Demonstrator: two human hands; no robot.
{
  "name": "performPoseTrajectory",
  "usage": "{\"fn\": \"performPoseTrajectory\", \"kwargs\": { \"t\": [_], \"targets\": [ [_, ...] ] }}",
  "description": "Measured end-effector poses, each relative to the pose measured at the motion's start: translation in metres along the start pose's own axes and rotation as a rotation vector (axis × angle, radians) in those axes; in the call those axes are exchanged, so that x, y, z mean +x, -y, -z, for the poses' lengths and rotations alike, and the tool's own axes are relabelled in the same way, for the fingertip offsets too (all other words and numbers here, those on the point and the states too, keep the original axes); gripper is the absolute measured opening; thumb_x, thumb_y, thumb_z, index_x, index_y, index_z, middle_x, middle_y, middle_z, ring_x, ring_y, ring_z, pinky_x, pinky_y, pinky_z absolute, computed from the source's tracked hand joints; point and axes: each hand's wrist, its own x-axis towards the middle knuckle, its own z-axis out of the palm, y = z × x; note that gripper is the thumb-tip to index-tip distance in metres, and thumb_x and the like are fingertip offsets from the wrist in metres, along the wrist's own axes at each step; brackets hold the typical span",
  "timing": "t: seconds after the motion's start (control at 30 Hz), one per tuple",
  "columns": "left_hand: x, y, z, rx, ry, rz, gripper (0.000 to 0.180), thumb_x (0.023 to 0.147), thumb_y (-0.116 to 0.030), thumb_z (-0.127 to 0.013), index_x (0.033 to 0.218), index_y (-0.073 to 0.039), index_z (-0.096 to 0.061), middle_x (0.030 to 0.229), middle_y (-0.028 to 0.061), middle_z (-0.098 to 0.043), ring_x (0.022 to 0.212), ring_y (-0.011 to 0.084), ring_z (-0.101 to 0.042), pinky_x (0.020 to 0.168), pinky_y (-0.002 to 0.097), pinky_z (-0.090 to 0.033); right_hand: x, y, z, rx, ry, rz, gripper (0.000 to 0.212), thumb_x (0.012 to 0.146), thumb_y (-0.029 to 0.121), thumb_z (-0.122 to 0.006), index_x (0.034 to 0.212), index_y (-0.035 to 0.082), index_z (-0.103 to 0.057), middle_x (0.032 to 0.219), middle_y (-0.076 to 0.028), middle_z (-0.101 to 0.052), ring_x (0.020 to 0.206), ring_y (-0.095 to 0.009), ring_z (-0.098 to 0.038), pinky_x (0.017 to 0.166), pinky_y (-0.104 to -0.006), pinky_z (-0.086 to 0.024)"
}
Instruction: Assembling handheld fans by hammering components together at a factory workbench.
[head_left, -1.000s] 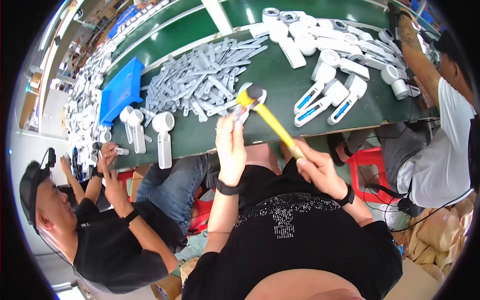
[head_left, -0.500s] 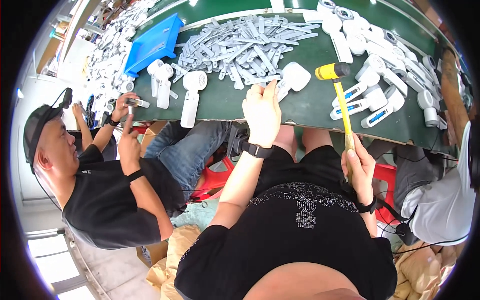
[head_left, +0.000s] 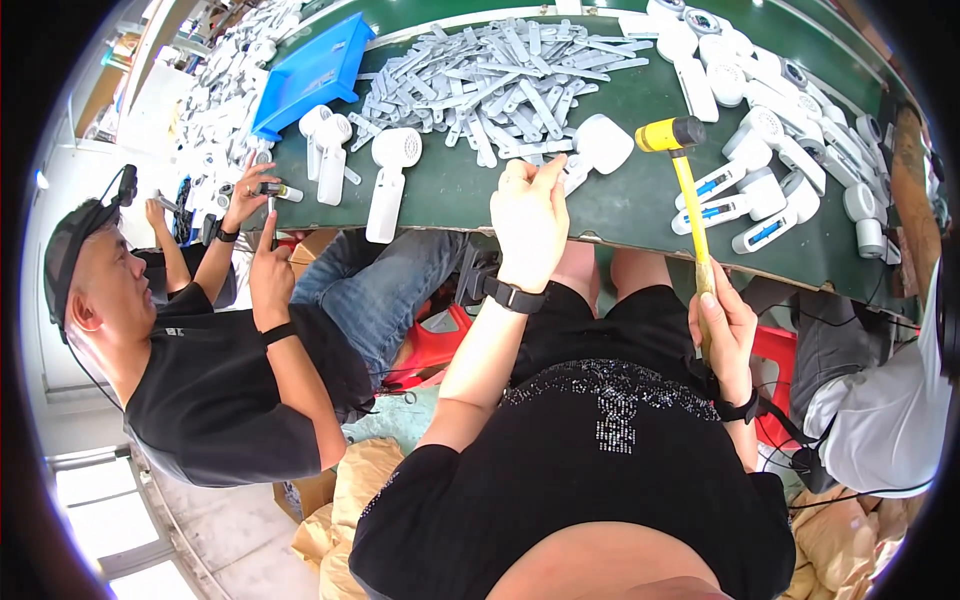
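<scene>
My left hand [head_left: 532,222] is closed around the handle of a white handheld fan [head_left: 603,145], which has a rounded head and lies at the near side of the table. Part of its handle is hidden by my fingers. In my right hand [head_left: 726,326] is a mallet [head_left: 690,205] with a yellow handle and a yellow-and-black head. The mallet stands raised, its head to the right of the fan and apart from it. Just beyond my left hand spreads a heap of long grey-white plastic strips [head_left: 500,85].
Several white fans [head_left: 765,130] are piled at the right, some with blue parts showing in open handles. A few more fans [head_left: 397,148] lie left of my hand, near a blue tray [head_left: 318,75]. A co-worker [head_left: 215,360] sits at left; another person's sleeve [head_left: 880,390] is at right.
The table and its things sit slightly farther right in the picture. My hands keep their grips on the fan and the mallet, with the mallet still raised.
</scene>
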Motion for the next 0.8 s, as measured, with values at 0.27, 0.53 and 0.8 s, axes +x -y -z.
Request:
{"fn": "performPoseTrajectory", "kwargs": {
  "t": [0.27,0.53,0.8],
  "targets": [
    [0.001,-0.004,0.003,0.053,0.005,-0.001,0.025,0.08,-0.005,-0.066,0.104,-0.01,-0.072,0.088,0.0093,-0.054,0.086,0.0272,-0.052,0.074,0.0373,-0.046,0.014,0.024,-0.008,-0.184,0.142,-0.082,0.046,0.096,0.01,-0.053,0.141,0.003,-0.045,0.068,0.002,-0.049,0.052,-0.003,-0.041,0.048,-0.0177,-0.034],
    [-0.002,0.015,-0.009,-0.17,0.011,0.129,0.022,0.081,-0.014,-0.069,0.102,-0.013,-0.074,0.093,0.0039,-0.058,0.084,0.0249,-0.052,0.07,0.0378,-0.043,0.041,0.039,-0.017,-0.405,0.203,0.024,0.042,0.096,0.01,-0.054,0.137,0.001,-0.049,0.071,-0.003,-0.05,0.062,-0.008,-0.046,0.059,-0.0233,-0.041],
    [-0.001,0.018,-0.01,-0.279,0.026,0.197,0.021,0.08,-0.017,-0.072,0.1,-0.014,-0.075,0.088,0.0056,-0.062,0.084,0.0244,-0.054,0.071,0.0347,-0.046,0.044,0.051,-0.012,-0.463,0.203,0.001,0.042,0.096,0.007,-0.054,0.136,-0.002,-0.048,0.08,-0.007,-0.054,0.068,-0.01,-0.045,0.066,-0.0239,-0.043]
  ]
}}
